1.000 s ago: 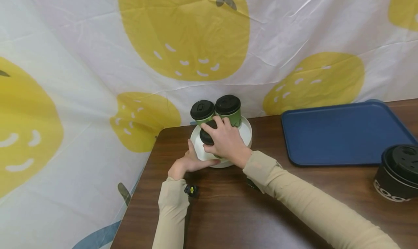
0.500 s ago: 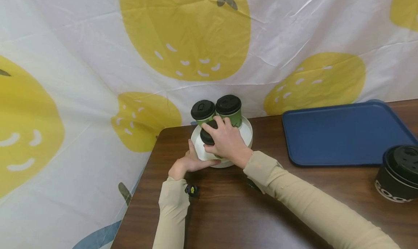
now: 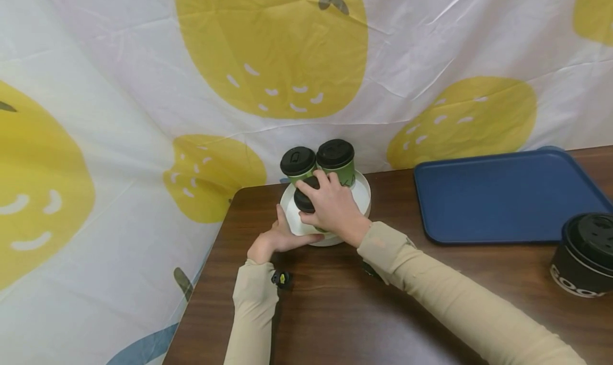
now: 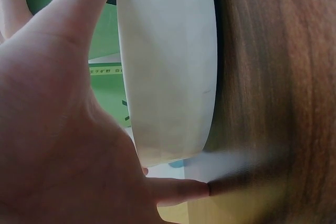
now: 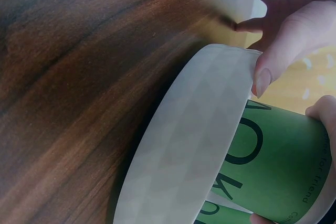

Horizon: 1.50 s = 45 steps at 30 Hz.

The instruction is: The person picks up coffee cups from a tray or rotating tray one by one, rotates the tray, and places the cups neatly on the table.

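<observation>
In the head view my right hand (image 3: 332, 202) grips a green paper coffee cup by its black lid (image 3: 305, 197), fingers curled over it. The cup (image 5: 278, 156) stands inside a round white tray with a raised rim (image 3: 365, 195), its green side lettered in the right wrist view. Two more lidded green cups, one at the left (image 3: 298, 163) and one at the right (image 3: 337, 160), stand behind it in the same tray. My left hand (image 3: 280, 236) touches the tray's near left side, thumb along the rim, fingers spread straight with tips on the table.
A blue rectangular tray (image 3: 503, 197) lies at the right of the brown wooden table (image 3: 325, 312). Near its front right corner stands a larger black lidded cup (image 3: 584, 256). A fruit-patterned cloth (image 3: 268, 61) hangs close behind and left of the table.
</observation>
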Each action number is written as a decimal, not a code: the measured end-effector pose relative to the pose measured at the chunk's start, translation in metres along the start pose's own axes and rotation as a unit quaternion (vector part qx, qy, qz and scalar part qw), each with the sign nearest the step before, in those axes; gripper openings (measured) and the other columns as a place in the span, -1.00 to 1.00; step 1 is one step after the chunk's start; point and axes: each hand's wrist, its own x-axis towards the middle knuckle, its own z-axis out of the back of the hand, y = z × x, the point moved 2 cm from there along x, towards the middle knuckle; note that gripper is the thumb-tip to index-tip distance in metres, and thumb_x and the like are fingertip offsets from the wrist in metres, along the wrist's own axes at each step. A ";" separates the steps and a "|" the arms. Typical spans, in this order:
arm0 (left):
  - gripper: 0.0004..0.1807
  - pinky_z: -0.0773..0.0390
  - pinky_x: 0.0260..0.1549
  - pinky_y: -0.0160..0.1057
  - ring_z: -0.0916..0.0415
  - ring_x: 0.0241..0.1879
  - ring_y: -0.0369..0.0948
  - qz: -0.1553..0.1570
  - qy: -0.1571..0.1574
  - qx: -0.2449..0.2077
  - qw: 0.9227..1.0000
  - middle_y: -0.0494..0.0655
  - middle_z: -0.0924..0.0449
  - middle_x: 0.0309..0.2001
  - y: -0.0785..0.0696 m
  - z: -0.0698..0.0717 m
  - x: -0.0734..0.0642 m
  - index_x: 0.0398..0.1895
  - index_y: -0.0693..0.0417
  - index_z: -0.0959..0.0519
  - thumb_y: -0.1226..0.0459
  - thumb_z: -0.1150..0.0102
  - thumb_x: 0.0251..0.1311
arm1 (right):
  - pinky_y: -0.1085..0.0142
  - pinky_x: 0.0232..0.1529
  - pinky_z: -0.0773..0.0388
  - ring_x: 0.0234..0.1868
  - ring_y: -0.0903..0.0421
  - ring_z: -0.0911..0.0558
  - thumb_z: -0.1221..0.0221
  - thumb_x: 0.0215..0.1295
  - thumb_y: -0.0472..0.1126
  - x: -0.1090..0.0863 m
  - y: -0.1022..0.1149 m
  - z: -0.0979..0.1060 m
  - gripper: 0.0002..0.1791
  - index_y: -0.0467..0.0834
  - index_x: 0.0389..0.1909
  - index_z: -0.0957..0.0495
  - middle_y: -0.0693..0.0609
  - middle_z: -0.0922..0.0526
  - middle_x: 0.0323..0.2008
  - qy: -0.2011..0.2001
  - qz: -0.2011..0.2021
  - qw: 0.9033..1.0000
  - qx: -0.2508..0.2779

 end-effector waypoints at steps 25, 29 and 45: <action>0.53 -0.26 0.48 0.30 0.11 0.63 0.33 0.003 0.001 -0.002 1.000 0.47 0.31 0.64 -0.001 0.001 -0.001 0.58 0.19 0.72 -0.33 -0.27 0.15 | 0.06 -0.47 -0.72 0.08 -0.31 -0.63 -0.45 0.15 0.17 0.001 0.000 0.001 -0.29 0.05 0.32 -0.55 -0.32 -0.54 0.24 0.004 -0.003 1.000 0.006; 0.53 -0.27 0.48 0.30 0.08 0.62 0.34 0.005 0.000 -0.006 1.000 0.46 0.29 0.64 0.000 0.002 -0.001 0.58 0.19 0.72 -0.31 -0.28 0.15 | 0.06 -0.46 -0.72 0.09 -0.31 -0.63 -0.45 0.16 0.17 0.000 -0.001 0.001 -0.29 0.05 0.33 -0.55 -0.33 -0.54 0.25 0.010 -0.004 1.000 0.009; 0.54 -0.27 0.48 0.29 0.07 0.62 0.33 0.011 -0.008 -0.006 1.000 0.47 0.26 0.63 0.001 0.001 0.000 0.58 0.20 0.71 -0.31 -0.29 0.12 | 0.00 -0.42 -0.74 0.09 -0.32 -0.62 -0.45 0.17 0.16 -0.002 -0.008 0.004 -0.30 0.05 0.32 -0.55 -0.33 -0.53 0.26 0.018 -0.012 1.000 0.012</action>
